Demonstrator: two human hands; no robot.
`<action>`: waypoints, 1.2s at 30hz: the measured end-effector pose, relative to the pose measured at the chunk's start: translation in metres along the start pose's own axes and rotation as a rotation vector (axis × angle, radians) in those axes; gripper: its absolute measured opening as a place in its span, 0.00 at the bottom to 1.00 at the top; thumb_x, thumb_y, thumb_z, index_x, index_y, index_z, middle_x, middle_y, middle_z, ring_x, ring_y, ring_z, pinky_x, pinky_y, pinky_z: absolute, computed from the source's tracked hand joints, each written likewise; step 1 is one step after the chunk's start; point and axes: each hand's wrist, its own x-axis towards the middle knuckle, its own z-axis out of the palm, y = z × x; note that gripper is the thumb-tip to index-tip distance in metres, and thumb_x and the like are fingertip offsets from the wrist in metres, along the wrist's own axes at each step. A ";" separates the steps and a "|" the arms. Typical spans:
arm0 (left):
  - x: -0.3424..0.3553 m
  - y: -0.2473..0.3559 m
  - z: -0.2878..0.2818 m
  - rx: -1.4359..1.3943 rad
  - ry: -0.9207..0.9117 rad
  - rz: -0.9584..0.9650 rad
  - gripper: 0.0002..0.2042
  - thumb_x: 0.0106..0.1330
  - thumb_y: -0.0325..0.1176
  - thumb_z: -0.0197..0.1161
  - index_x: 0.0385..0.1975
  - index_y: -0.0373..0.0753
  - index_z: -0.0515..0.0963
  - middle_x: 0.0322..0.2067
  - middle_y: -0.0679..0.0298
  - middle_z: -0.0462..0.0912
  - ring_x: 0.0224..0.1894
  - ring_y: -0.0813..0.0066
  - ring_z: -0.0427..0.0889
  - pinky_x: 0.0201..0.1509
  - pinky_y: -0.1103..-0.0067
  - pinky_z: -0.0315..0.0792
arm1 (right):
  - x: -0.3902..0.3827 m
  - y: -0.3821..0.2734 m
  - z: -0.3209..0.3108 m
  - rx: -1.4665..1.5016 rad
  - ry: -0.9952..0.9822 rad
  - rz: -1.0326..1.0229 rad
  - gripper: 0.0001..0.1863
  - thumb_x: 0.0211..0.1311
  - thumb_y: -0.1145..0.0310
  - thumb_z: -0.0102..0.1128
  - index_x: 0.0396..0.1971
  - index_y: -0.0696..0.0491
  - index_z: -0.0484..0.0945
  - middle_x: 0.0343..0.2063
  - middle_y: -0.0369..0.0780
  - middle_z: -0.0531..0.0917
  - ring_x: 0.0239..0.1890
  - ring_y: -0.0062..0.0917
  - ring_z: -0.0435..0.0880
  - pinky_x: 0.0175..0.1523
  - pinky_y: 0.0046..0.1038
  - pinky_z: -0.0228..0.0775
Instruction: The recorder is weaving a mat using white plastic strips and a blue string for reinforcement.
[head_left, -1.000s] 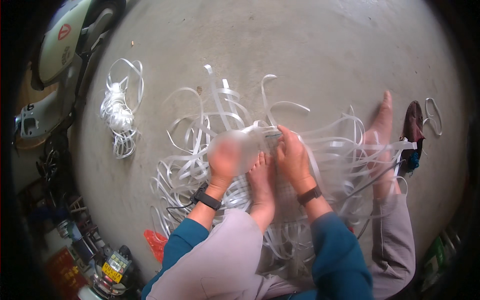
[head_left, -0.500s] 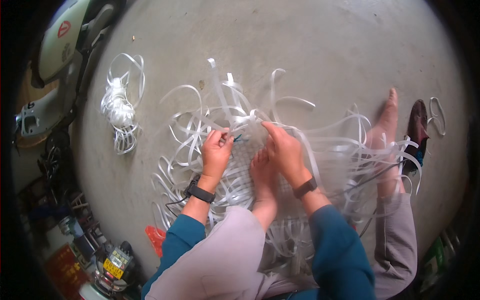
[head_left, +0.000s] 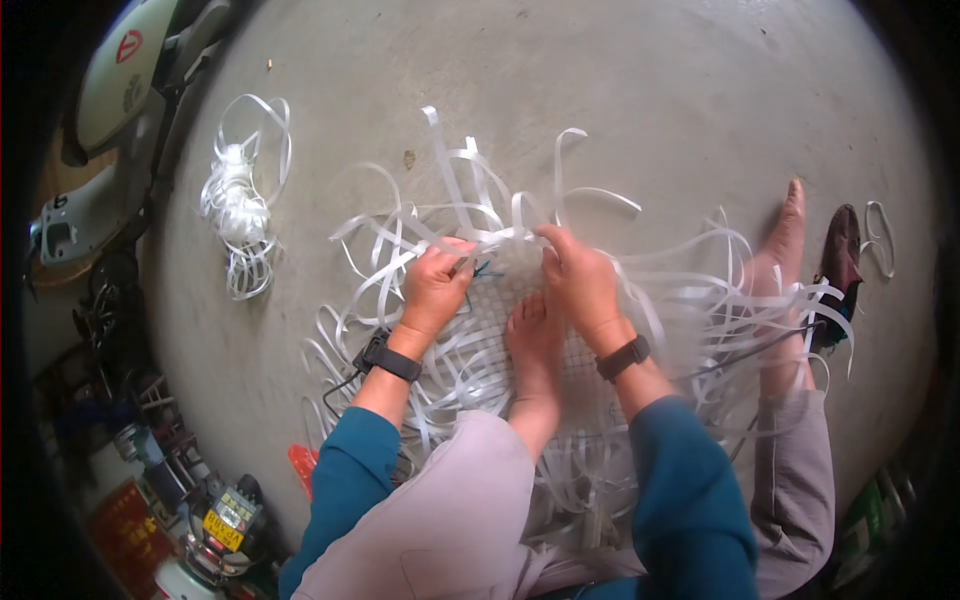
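Observation:
A sheet of woven white plastic strapping (head_left: 484, 322) lies on the floor, with loose strap ends curling out all round it. At its far edge, my left hand (head_left: 436, 292) pinches a white strap (head_left: 460, 246) between thumb and fingers. My right hand (head_left: 585, 288) is closed on the strapping a little to the right, its index finger along the edge; its fingers partly hide what they grip. Between the hands is a small bit of green cord (head_left: 487, 269). My bare foot (head_left: 535, 345) rests on the weave.
A bundle of white strap (head_left: 238, 215) lies at left on the concrete floor. A scooter (head_left: 115, 80) stands at the far left, with a red object (head_left: 302, 468) nearer. My other leg stretches out at right, beside a dark shoe (head_left: 838, 250) and a black cable (head_left: 750, 345).
Both hands have moved slightly away from me along the edge, and my left fingers have stretched further toward the right. Some strap ends around them have shifted.

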 end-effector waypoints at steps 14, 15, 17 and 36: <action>0.013 -0.008 0.002 0.020 -0.145 -0.043 0.08 0.55 0.24 0.64 0.35 0.41 0.83 0.32 0.59 0.81 0.36 0.59 0.81 0.39 0.73 0.74 | 0.022 0.003 0.000 -0.303 -0.252 -0.011 0.06 0.57 0.68 0.55 0.28 0.52 0.78 0.22 0.47 0.82 0.28 0.46 0.83 0.32 0.44 0.74; 0.015 -0.007 0.002 0.037 -0.160 -0.033 0.08 0.55 0.24 0.64 0.34 0.41 0.83 0.32 0.58 0.81 0.36 0.59 0.80 0.39 0.74 0.74 | 0.023 0.004 -0.001 -0.304 -0.252 -0.010 0.06 0.57 0.68 0.55 0.28 0.52 0.78 0.22 0.47 0.82 0.28 0.46 0.83 0.32 0.44 0.74; 0.016 -0.010 0.001 0.060 -0.173 -0.024 0.07 0.56 0.25 0.64 0.34 0.41 0.83 0.32 0.58 0.81 0.36 0.58 0.80 0.39 0.74 0.74 | 0.024 0.004 0.000 -0.299 -0.280 0.006 0.06 0.56 0.69 0.54 0.28 0.53 0.78 0.24 0.48 0.82 0.30 0.45 0.83 0.34 0.44 0.75; 0.016 -0.026 -0.009 -0.101 -0.333 -0.264 0.06 0.60 0.26 0.64 0.36 0.34 0.83 0.32 0.63 0.83 0.35 0.75 0.79 0.43 0.79 0.72 | 0.028 0.006 0.002 -0.313 -0.315 0.059 0.06 0.54 0.70 0.53 0.28 0.53 0.79 0.27 0.48 0.83 0.33 0.45 0.83 0.37 0.44 0.75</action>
